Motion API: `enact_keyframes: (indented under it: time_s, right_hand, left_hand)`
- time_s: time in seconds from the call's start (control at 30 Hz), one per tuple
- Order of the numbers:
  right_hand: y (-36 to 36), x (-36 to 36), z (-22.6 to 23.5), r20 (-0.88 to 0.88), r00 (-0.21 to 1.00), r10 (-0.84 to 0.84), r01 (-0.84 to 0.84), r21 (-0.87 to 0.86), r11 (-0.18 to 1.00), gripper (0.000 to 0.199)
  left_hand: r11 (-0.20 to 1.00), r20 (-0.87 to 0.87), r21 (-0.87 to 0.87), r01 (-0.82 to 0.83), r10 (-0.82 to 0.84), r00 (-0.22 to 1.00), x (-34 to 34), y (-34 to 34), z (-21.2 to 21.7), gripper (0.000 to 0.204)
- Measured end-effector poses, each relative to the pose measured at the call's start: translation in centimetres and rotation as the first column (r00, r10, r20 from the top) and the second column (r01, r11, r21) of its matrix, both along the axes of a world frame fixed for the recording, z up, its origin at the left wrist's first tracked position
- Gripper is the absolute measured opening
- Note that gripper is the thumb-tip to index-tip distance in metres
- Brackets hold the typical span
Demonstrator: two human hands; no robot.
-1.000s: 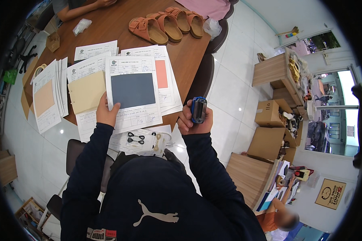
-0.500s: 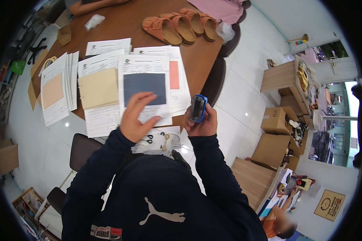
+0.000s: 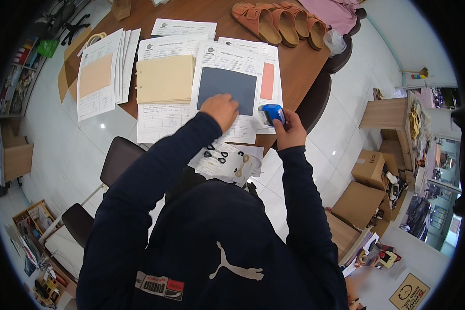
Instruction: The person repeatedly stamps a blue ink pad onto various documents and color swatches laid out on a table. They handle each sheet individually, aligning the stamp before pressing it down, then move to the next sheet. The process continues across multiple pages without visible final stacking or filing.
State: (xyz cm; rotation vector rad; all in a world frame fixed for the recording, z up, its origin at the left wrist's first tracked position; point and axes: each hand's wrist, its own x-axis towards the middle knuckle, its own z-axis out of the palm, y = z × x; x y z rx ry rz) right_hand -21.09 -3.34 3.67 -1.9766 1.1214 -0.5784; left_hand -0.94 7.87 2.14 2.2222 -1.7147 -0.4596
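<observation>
The right hand (image 3: 292, 132) gripped the blue stamp (image 3: 274, 113) just right of the dark swatch (image 3: 230, 82), pale end toward it; the left hand (image 3: 220, 112), its hold unclear, overlapped the swatch's lower-left corner.

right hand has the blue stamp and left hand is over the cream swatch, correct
Not quite: the left hand is over the dark blue swatch, not the cream swatch, as the head view shows. The right hand does hold the blue stamp.
</observation>
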Motion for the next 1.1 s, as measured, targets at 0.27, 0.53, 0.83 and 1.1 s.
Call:
enact_keyframes:
  time_s: [0.27,0.53,0.83,1.1]
  right_hand:
    - [-0.2,3.0,0.1,-0.286,0.896,0.341,-0.417,-0.272,0.867,0.035]
    - [-0.2,4.4,-0.2,-0.302,0.823,0.481,-0.552,-0.229,0.802,0.032]
    - [-0.1,5.0,-0.4,-0.365,0.798,0.479,-0.569,-0.198,0.798,0.033]
    - [-0.5,5.0,-0.2,-0.401,0.756,0.517,-0.615,-0.165,0.771,0.035]
  left_hand:
    - [0.982,0.045,0.179,-0.056,0.049,0.998,2.4,-5.3,-1.0,0.018]
    - [0.966,0.053,0.256,-0.044,0.031,0.998,3.0,-6.2,-1.8,0.023]
    - [0.966,0.002,0.256,-0.023,0.024,1.0,3.3,-6.0,-1.9,0.024]
    - [0.969,-0.03,0.248,-0.011,0.019,0.999,3.6,-6.0,-2.3,0.024]
